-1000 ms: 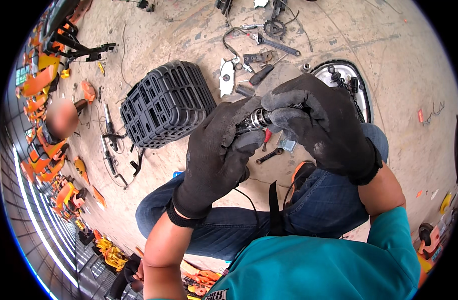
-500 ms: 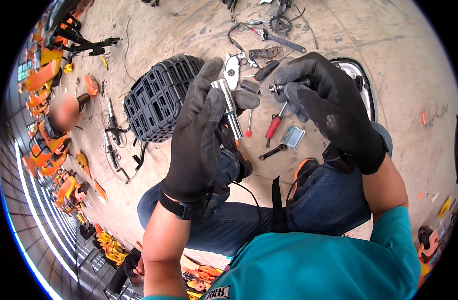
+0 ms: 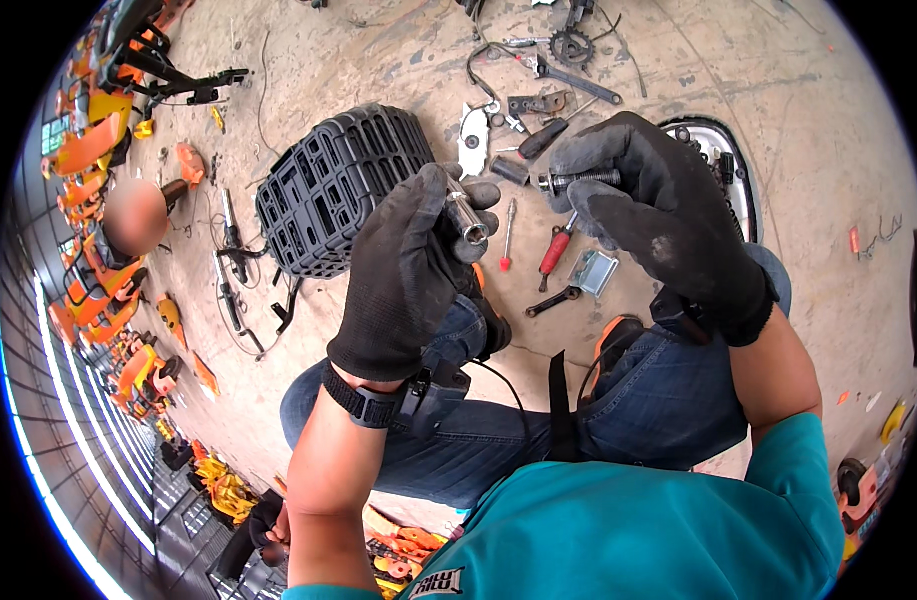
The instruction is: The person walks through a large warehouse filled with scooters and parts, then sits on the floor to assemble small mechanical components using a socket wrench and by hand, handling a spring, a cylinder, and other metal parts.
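Observation:
My left hand [image 3: 393, 275], in a black glove, is closed around a shiny metal tube socket [image 3: 465, 214], its open end tilted down to the right. Across from it, my gloved right hand [image 3: 668, 225] pinches a dark threaded bolt [image 3: 590, 180] whose metal head points left toward the socket. A gap separates the two pieces. On the floor beneath them lie a red-handled screwdriver [image 3: 554, 250], a thin red-tipped tool [image 3: 507, 238], a small black cylinder [image 3: 509, 171] and a black-handled screwdriver [image 3: 544, 138].
A black plastic basket [image 3: 323, 200] sits beside my left hand. Farther off lie an adjustable wrench [image 3: 575, 82], a toothed chainring [image 3: 571, 46] and a white plate [image 3: 472, 142]. Nearer are a clear box [image 3: 592, 272] and a dark crank-shaped piece [image 3: 553, 302]. Another person [image 3: 136, 220] is at far left.
My left hand has turned and closed more around the socket, tipping its open end toward me. My right hand still holds the bolt in nearly the same place.

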A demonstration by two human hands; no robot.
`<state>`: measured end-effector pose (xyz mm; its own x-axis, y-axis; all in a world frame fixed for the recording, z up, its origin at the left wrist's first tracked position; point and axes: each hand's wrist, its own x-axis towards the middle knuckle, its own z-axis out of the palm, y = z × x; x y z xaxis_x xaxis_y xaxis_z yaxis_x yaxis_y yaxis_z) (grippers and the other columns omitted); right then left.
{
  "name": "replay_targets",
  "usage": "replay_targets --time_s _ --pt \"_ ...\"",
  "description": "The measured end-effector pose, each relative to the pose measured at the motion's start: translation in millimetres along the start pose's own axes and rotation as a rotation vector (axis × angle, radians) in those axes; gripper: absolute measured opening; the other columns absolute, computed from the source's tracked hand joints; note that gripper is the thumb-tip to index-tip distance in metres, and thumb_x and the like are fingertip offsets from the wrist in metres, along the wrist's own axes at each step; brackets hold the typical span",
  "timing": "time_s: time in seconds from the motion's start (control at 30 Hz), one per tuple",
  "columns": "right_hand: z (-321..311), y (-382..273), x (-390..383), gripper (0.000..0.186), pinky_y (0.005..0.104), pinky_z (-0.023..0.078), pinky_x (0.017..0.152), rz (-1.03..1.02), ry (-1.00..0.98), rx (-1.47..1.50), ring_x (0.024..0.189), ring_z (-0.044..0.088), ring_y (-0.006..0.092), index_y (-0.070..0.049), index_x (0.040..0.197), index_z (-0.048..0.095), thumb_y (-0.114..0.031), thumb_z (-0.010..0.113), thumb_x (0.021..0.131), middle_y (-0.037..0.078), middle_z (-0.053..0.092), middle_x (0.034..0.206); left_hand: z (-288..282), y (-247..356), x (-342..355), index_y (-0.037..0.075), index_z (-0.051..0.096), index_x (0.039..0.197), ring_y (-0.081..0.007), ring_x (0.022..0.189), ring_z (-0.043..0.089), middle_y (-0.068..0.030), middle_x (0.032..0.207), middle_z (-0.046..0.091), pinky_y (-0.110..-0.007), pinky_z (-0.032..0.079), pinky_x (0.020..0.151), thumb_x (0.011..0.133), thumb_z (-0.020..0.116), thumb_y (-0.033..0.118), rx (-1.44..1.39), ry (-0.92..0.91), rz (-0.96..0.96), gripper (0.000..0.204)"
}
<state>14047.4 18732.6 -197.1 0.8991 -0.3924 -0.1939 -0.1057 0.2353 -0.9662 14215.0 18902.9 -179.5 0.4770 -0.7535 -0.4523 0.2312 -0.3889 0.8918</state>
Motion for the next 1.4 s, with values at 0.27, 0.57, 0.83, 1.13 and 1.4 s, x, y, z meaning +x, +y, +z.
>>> replay_targets --time_s 0.27,0.57,0.83,1.13,1.4 --pt "-0.8 3.7 -0.9 0.021 0.0239 0.048 0.071 -0.051 -0.012 -0.005 0.081 0.058 0.0072 0.002 0.11 0.058 0.002 0.056 0.089 0.007 0.065 0.095 4.3 0.1 0.2 -0.003 0.052 0.121 -0.0138 0.08 0.063 -0.012 0.101 0.065 -0.023 0.051 0.066 0.102 0.048 0.025 0.38 -0.031 0.179 0.035" --pt "-2.8 3.7 0.1 0.026 0.027 0.049 0.084 -0.022 -0.088 0.034 0.095 0.061 0.0118 0.004 0.114 0.058 0.005 0.053 0.088 0.01 0.062 0.108 27.4 8.6 -7.9 0.0 0.057 0.121 -0.0104 0.087 0.062 -0.0074 0.102 0.067 -0.025 0.051 0.076 0.084 0.065 0.004 0.517 -0.08 0.228 0.038" --pt "4.8 17.4 2.4 0.016 0.0316 0.05 0.067 -0.311 -0.063 -0.249 0.075 0.065 0.0182 -0.001 0.105 0.061 -0.009 0.061 0.091 0.014 0.066 0.086 30.8 15.5 -10.3 0.001 0.062 0.117 -0.0324 0.087 0.062 -0.0158 0.096 0.066 -0.038 0.048 0.077 0.074 0.07 0.005 0.698 -0.093 0.358 0.044" --pt "6.9 14.5 -5.4 0.018 0.0394 0.047 0.066 -0.198 -0.183 -0.171 0.073 0.064 0.0303 -0.001 0.101 0.056 -0.017 0.06 0.093 0.018 0.063 0.081 27.5 15.8 -21.7 -0.003 0.058 0.116 -0.0239 0.07 0.065 -0.0148 0.081 0.062 -0.032 0.049 0.064 0.086 0.061 0.005 0.65 -0.189 0.309 0.031" --pt "12.5 18.9 -3.7 0.021 0.0417 0.047 0.067 -0.177 -0.221 -0.169 0.08 0.063 0.0376 0.002 0.103 0.052 -0.013 0.06 0.091 0.021 0.063 0.086 25.3 18.2 -23.2 -0.003 0.058 0.11 -0.0124 0.057 0.063 -0.0095 0.073 0.062 -0.026 0.047 0.053 0.09 0.058 0.002 0.57 -0.238 0.29 0.021"
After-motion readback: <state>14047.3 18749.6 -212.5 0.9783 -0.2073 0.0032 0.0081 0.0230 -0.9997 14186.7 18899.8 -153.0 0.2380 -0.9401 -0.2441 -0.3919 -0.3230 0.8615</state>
